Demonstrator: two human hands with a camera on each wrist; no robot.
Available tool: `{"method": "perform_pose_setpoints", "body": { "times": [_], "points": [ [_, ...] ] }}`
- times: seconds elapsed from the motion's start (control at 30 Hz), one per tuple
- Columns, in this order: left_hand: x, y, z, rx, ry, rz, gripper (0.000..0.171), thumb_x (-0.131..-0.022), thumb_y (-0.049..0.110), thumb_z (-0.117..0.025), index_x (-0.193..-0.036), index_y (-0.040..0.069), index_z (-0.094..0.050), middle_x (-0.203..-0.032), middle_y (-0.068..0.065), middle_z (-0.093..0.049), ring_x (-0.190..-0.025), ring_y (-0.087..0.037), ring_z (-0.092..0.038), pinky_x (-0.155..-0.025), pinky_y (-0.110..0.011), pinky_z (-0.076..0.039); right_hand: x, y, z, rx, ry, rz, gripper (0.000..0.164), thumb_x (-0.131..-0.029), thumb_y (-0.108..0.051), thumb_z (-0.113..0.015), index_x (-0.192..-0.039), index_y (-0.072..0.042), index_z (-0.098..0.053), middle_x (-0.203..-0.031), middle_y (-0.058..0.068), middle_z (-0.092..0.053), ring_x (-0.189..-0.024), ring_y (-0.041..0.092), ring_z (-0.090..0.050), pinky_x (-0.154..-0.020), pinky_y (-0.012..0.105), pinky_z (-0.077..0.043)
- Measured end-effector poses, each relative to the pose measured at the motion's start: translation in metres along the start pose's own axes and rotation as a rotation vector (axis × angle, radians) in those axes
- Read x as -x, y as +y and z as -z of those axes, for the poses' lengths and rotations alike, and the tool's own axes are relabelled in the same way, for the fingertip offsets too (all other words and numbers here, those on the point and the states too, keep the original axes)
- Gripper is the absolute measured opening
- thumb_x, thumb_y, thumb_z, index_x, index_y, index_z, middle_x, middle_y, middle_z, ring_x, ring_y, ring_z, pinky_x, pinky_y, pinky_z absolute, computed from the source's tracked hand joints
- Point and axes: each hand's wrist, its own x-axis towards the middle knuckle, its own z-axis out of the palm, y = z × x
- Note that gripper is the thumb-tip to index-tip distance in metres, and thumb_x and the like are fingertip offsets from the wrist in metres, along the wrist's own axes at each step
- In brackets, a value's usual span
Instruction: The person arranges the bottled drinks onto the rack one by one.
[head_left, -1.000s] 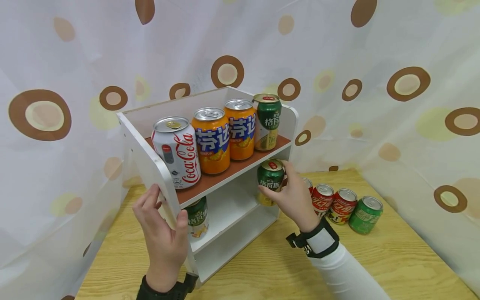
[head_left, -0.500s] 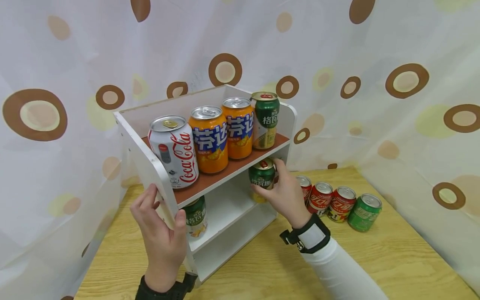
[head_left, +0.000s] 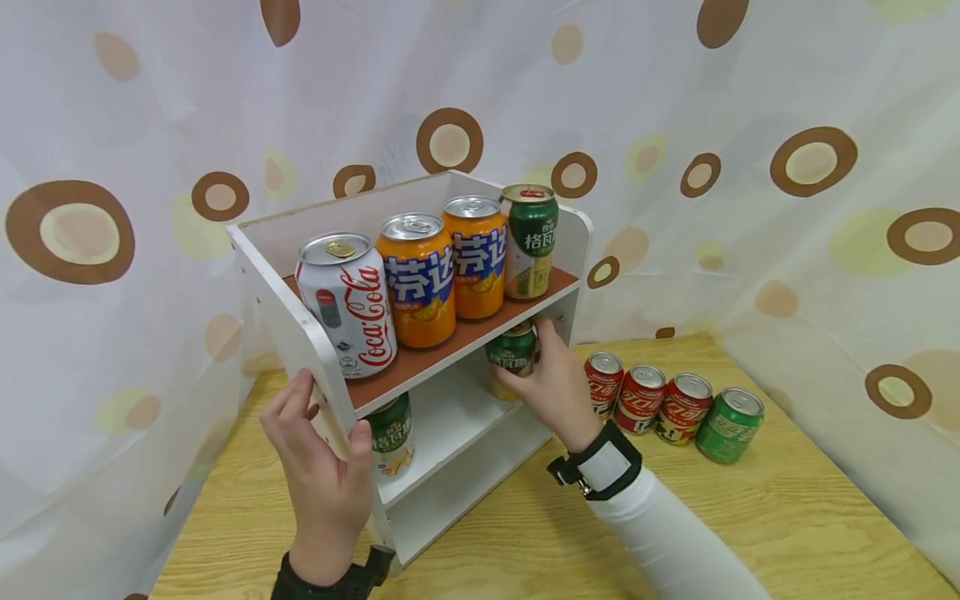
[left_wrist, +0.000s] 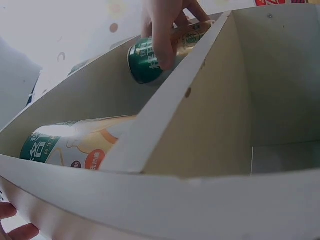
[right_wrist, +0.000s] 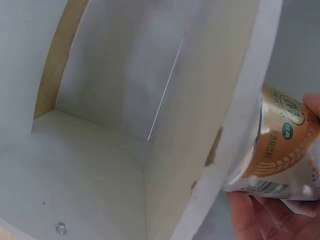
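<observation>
My right hand (head_left: 558, 383) grips a green and gold drink can (head_left: 512, 350), fingers on one side and thumb on the other. That can stands at the right of the middle level of a white shelf rack (head_left: 303, 333), its base near the level's front edge. The right wrist view shows its gold lower part (right_wrist: 285, 135) above fingers. Another green can (head_left: 392, 433) stands at the left end of the same level, partly hidden by the side panel. My left hand (head_left: 322, 475) rests against the rack's left side panel, fingers outside, thumb near the front edge.
Along the top level stand a silver Coca-Cola can (head_left: 352, 308), two orange cans (head_left: 416, 283) and a green can (head_left: 531, 242). On the wooden table (head_left: 675, 525), right of the rack, are several red cans (head_left: 640, 400) and a light green can (head_left: 730, 427). A patterned cloth hangs behind.
My right hand has moved the green can left and deeper into the middle level, from the rack's right front. The left hand has stayed at the side panel.
</observation>
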Motion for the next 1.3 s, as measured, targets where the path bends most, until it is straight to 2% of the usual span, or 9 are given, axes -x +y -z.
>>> {"method": "perform_pose_setpoints", "body": {
  "times": [0.53,0.97,1.17,1.3],
  "points": [
    [0.001,-0.001,0.000,-0.007,-0.016,0.007,0.075,-0.102,0.056,-0.044,-0.149,-0.002,-0.033,-0.133,-0.031,-0.038,-0.124,-0.037,-0.038,-0.094,-0.041,-0.035,-0.009,-0.002,-0.012,-0.015,-0.065,-0.047,0.093,-0.085,-0.042,-0.082,-0.157,-0.013,-0.031,-0.140,0.020,-0.061,-0.123,0.037,-0.064,-0.100,0.054,-0.053],
    [0.001,-0.001,0.000,-0.002,-0.006,-0.002,0.073,-0.103,0.054,-0.045,-0.148,-0.003,-0.035,-0.134,-0.030,-0.038,-0.124,-0.036,-0.039,-0.094,-0.039,-0.035,-0.007,-0.001,-0.014,-0.065,-0.068,-0.049,0.095,-0.085,-0.041,-0.083,-0.158,-0.014,-0.028,-0.145,0.018,-0.058,-0.127,0.037,-0.062,-0.106,0.054,-0.050],
    [0.000,-0.001,0.001,-0.009,-0.015,0.005,0.073,-0.102,0.054,-0.045,-0.148,-0.002,-0.034,-0.134,-0.031,-0.038,-0.124,-0.037,-0.039,-0.094,-0.040,-0.035,-0.004,0.000,-0.015,-0.083,-0.064,-0.060,0.090,-0.085,-0.040,-0.083,-0.149,-0.005,-0.030,-0.136,0.024,-0.061,-0.119,0.038,-0.066,-0.098,0.052,-0.055],
    [0.000,-0.001,0.001,-0.008,-0.008,0.000,0.073,-0.102,0.054,-0.045,-0.148,-0.002,-0.034,-0.134,-0.030,-0.038,-0.124,-0.036,-0.040,-0.094,-0.040,-0.036,-0.003,0.002,-0.015,-0.104,-0.073,-0.060,0.088,-0.086,-0.038,-0.082,-0.146,-0.004,-0.028,-0.132,0.027,-0.062,-0.114,0.038,-0.068,-0.093,0.051,-0.058]
  ]
}}
